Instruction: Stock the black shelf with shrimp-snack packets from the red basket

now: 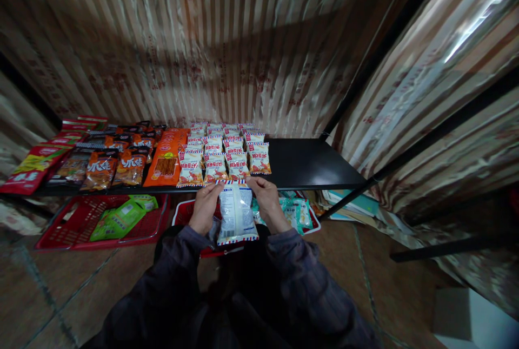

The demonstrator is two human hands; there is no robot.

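Between my hands hangs a white snack bag with striped edges, its printed back facing me. My left hand pinches its top left corner, and my right hand pinches the top right corner. Just beyond it, at the front of the black shelf, stand rows of white and orange snack bags. To their left lie a large orange bag, several black and orange bags and red bags.
Below the shelf are a red basket with green bags and another basket with teal bags. Black frame bars cross at the right. A patterned curtain hangs behind. A white box sits lower right.
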